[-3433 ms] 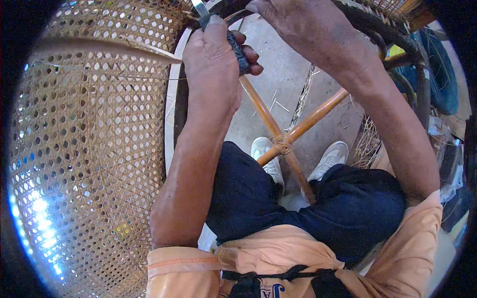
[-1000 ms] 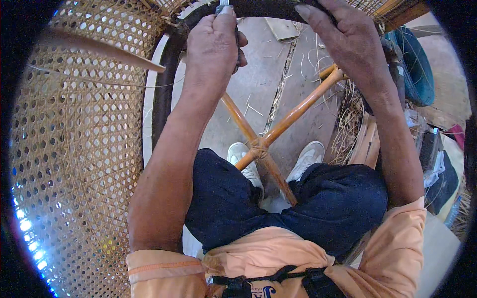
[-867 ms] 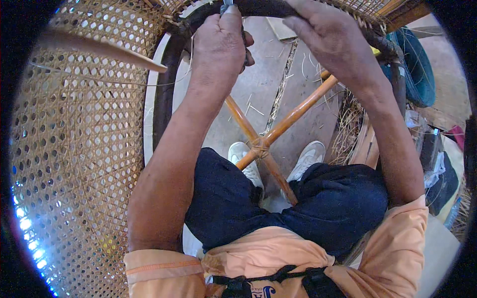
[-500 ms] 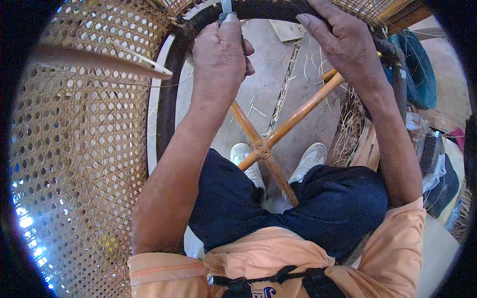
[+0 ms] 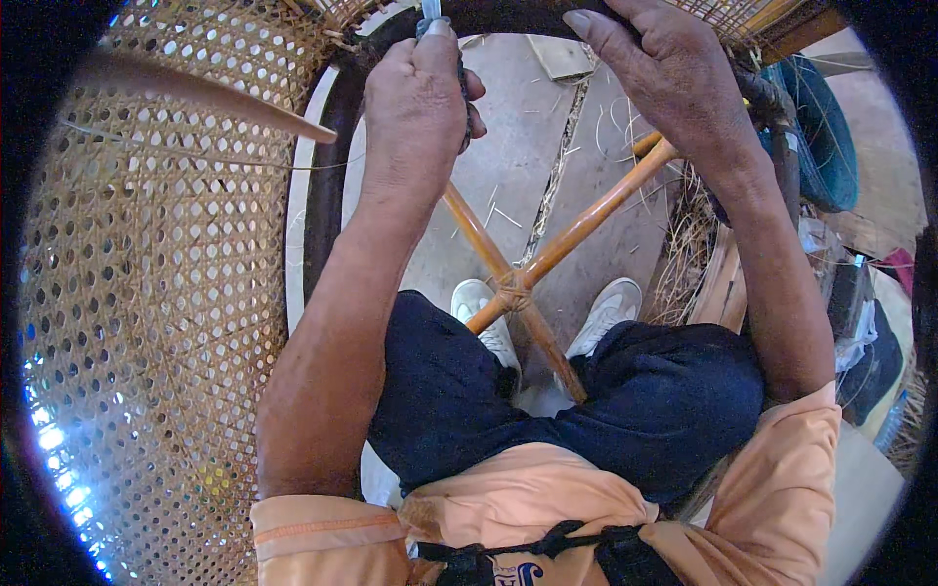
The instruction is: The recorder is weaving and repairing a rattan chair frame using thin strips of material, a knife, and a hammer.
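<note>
My left hand (image 5: pixel 415 117) is closed around the dark wrapped handle (image 5: pixel 463 90) of a narrow-bladed tool. Its pale blade (image 5: pixel 431 10) points up past the thumb, over the dark curved seat frame (image 5: pixel 493 19). On the right side of that frame lies my right hand (image 5: pixel 674 83), thumb stretched to the left along it. The other right fingers bend over the far side and are partly hidden. Woven cane mesh (image 5: pixel 186 244) covers the left side, and more cane weave (image 5: pixel 699 15) edges the frame beyond my right hand.
A tapered wooden piece (image 5: pixel 225 103) juts in from the left, near a thin loose cane strand (image 5: pixel 244 164). Crossed, lashed poles (image 5: pixel 515 288) stand below my hands, above my shoes. Cane scraps (image 5: pixel 684 259) and a blue-green container (image 5: pixel 821 137) lie to the right.
My left hand has shifted slightly left and up with the tool. My right hand has moved a little left. The pale strip beside the wooden piece's tip no longer shows there.
</note>
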The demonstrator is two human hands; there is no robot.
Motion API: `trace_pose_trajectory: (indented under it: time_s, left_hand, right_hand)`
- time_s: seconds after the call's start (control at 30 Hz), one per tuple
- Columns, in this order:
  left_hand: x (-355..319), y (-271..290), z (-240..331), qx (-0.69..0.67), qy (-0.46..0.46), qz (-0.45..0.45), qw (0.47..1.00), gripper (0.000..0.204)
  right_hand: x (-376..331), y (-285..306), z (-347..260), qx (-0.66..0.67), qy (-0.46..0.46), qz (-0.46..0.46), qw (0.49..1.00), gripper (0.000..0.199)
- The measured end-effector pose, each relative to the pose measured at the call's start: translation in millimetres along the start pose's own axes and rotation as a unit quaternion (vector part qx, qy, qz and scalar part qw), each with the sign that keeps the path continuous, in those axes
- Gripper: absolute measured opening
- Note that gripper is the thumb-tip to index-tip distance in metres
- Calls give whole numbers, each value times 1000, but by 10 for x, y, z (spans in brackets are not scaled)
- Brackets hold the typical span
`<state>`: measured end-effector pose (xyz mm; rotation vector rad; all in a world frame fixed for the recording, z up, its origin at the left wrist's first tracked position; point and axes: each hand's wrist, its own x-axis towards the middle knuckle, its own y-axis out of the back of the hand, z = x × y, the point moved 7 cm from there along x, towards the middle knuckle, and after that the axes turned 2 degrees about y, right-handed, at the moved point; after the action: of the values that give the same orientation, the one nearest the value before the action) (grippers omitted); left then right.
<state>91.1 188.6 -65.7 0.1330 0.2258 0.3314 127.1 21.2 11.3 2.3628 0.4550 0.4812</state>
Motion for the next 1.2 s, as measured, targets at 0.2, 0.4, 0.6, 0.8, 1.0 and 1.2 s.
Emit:
trace_pose_trajectory:
  time_s: [0.2, 0.4, 0.6, 0.8, 1.0, 1.2]
  left_hand:
    - [45, -98, -30, -4, -4, -20, 1000, 34]
    - [-112, -114, 24, 42, -12, -42, 998, 32]
    - [-64, -194, 46, 56, -34, -45, 997, 32]
    - [-84, -191, 72, 62, -47, -55, 995, 34]
    - [-79, -211, 86, 63, -48, -50, 996, 33]
    - [8, -283, -3, -38, -14, -73, 997, 31]
  right_hand:
    - [33, -206, 70, -199, 110, -31, 973, 23]
    - [-54, 166, 206, -43, 69, 51, 995, 31]
    - [-178, 217, 287, 8, -26, 56, 998, 32]
    - [-177, 205, 180, -2, 20, 52, 998, 32]
    - [-154, 173, 301, -2, 60, 72, 996, 31]
    - [-139, 175, 57, -16, 0, 76, 997, 31]
